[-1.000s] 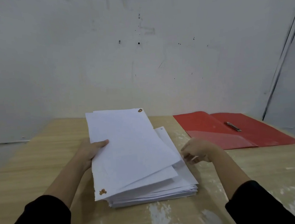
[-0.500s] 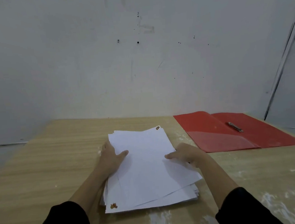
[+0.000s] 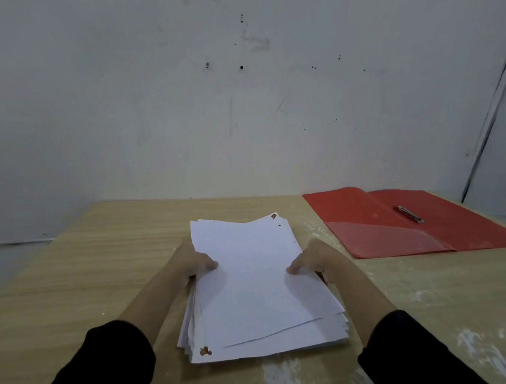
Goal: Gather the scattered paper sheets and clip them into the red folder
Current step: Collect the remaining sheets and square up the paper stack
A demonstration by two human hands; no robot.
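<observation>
Left sleeve (image 3: 87, 374): black, coming in from 7 o'clock.
Left hand (image 3: 191, 265): gripping the paper stack (image 3: 259, 288) at its 9 o'clock edge, thumb lying on the top sheet, fingers curling round the edge.
Paper stack: one pile of white sheets, lying mid-surface with its edges fanning unevenly; the sheets are too many to count.
Marks (image 3: 205, 351): two orange-brown blotches showing at the top sheet's 7 and 1 o'clock corners, too small to read.
Right hand (image 3: 314, 259): gripping the 3 o'clock edge, thumb pressing on top, fingers wrapping the side.
Red folder (image 3: 368, 213): one, lying open and flat at 2 o'clock from the stack, not touching it.
Clip (image 3: 410, 214): one metal bar, sitting inside the folder.
Surface (image 3: 100, 264): pale wood grain, showing white scuffs toward 5 o'clock.
</observation>
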